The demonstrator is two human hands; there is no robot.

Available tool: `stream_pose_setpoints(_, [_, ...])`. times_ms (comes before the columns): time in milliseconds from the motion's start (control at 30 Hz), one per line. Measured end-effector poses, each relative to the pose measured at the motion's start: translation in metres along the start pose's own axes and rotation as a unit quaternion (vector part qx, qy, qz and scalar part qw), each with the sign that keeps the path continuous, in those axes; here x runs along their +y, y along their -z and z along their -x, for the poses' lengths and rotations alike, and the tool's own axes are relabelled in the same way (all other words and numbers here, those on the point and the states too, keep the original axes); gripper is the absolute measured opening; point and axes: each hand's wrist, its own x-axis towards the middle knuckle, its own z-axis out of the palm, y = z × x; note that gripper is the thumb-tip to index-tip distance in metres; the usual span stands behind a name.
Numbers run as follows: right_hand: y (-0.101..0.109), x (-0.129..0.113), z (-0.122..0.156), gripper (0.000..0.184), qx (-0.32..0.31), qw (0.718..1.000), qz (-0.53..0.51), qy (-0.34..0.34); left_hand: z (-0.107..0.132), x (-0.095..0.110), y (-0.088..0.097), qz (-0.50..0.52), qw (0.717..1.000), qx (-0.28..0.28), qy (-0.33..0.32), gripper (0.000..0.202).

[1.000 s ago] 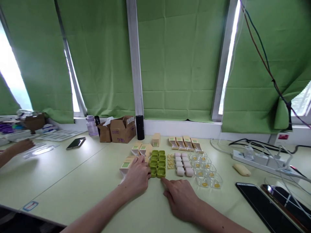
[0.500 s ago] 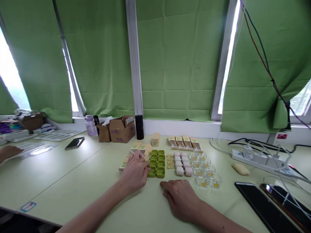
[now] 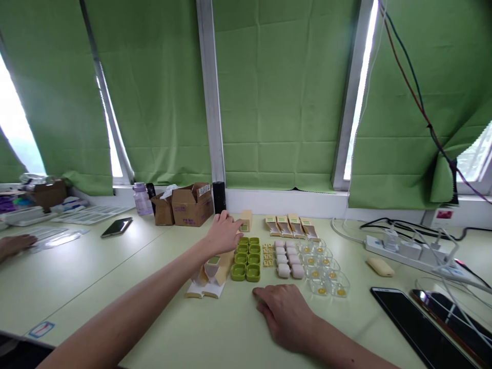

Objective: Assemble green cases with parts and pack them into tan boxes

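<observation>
My left hand (image 3: 224,233) reaches forward over the desk, fingers apart, with its tips against a small upright tan box (image 3: 246,220). It holds nothing that I can see. Below my left forearm lie a few tan boxes with green labels (image 3: 213,267) and a flat white card (image 3: 205,292). Beside them is a block of green trays (image 3: 246,258). My right hand (image 3: 284,310) rests palm down on the desk in front of the trays, fingers loosely spread and empty.
Right of the trays are small yellow pieces (image 3: 269,254), pink pieces (image 3: 288,259), clear cups with yellow centres (image 3: 323,270) and a row of tan boxes (image 3: 290,225). Cardboard boxes (image 3: 192,205), a black cylinder (image 3: 219,197), a power strip (image 3: 407,249) and dark screens (image 3: 423,323) surround them. Another person's hand (image 3: 15,243) is far left.
My left hand lifted off the tan boxes beside the green trays and moved forward to the upright tan box. My right hand drew its pointing finger back and lies still.
</observation>
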Motion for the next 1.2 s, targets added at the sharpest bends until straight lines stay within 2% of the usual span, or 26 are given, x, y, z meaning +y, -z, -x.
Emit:
stream_pose_setpoints(167, [0.000, 0.001, 0.001, 0.017, -0.002, 1.000, -0.001, 0.002, -0.057, 0.000, -0.032, 0.003, 0.995, -0.081, 0.053, 0.056])
stream_pose_setpoints(267, [-0.001, 0.003, 0.000, 0.018, 0.004, 1.000, -0.003, 0.005, -0.081, 0.004, -0.046, 0.014, 0.990, -0.120, 0.079, 0.063])
stream_pose_setpoints(433, [-0.003, 0.006, 0.000, 0.018, 0.006, 1.000, 0.001, 0.008, -0.103, 0.012, -0.056, 0.019, 0.985, -0.142, 0.097, 0.064])
stream_pose_setpoints(533, [-0.003, 0.007, 0.000, 0.019, 0.006, 1.000, 0.002, 0.011, -0.107, 0.015, -0.058, 0.016, 0.985, -0.140, 0.101, 0.052])
stream_pose_setpoints(633, [-0.001, 0.006, 0.001, 0.020, 0.005, 1.000, 0.004, 0.010, -0.105, 0.014, -0.061, 0.016, 0.987, -0.126, 0.095, 0.042])
stream_pose_setpoints(767, [0.001, 0.007, 0.001, 0.025, 0.006, 1.000, -0.001, 0.006, -0.099, 0.014, -0.061, 0.029, 0.993, -0.085, 0.082, 0.043])
stream_pose_setpoints(900, [-0.002, 0.015, 0.001, 0.028, 0.050, 0.999, -0.005, 0.013, -0.090, 0.017, -0.048, 0.059, 0.996, -0.040, 0.050, 0.041])
stream_pose_setpoints(967, [-0.004, 0.022, 0.001, 0.026, 0.108, 0.994, -0.007, 0.023, -0.081, 0.021, -0.036, 0.077, 0.997, -0.021, 0.021, 0.042])
stream_pose_setpoints(1033, [-0.004, 0.030, 0.001, 0.025, 0.198, 0.979, -0.011, 0.037, -0.066, 0.026, -0.023, 0.093, 0.995, -0.003, -0.017, 0.042])
stream_pose_setpoints(1133, [0.008, 0.044, 0.002, 0.026, 0.342, 0.937, -0.034, 0.059, -0.031, 0.037, -0.004, 0.119, 0.989, 0.025, -0.078, 0.037])
stream_pose_setpoints(1200, [0.023, 0.055, 0.004, 0.026, 0.414, 0.907, -0.054, 0.049, -0.002, 0.046, 0.007, 0.168, 0.975, 0.054, -0.134, 0.034])
